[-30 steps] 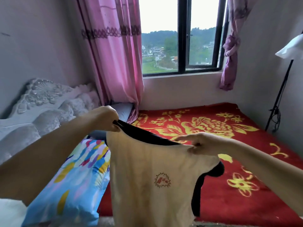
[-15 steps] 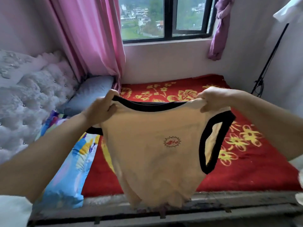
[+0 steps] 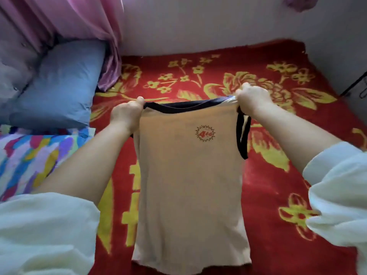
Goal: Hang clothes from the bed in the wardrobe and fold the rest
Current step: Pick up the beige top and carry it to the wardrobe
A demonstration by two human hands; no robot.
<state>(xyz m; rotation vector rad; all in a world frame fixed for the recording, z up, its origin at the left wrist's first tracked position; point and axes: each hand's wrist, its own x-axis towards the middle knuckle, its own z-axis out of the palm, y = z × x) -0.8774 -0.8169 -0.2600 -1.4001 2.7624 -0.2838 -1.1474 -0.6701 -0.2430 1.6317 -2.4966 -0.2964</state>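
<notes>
Over the middle of the bed [image 3: 268, 191], with its red blanket and yellow flowers, the cream sleeveless top [image 3: 190, 175] with dark trim hangs spread out flat. The left hand [image 3: 127, 114] has its fingers curled round one shoulder, the right hand [image 3: 251, 100] grips the other, and the small red starburst print faces us. This looks like the folding step, with the garment squared up before it goes down. Next it likely needs lowering flat onto the blanket, hem first toward six o'clock and neckline toward twelve, without creasing, before the sides are folded in. A blue pillow [image 3: 57, 86] lies at ten o'clock, a multicoloured quilt [image 3: 29, 155] at eight, and a pink curtain [image 3: 95, 26] hangs at eleven. No wardrobe or hanger can be seen. The left armhole sits behind the left wrist, whether the hem touches the blanket is unclear, and the fingertips are buried in fabric.
</notes>
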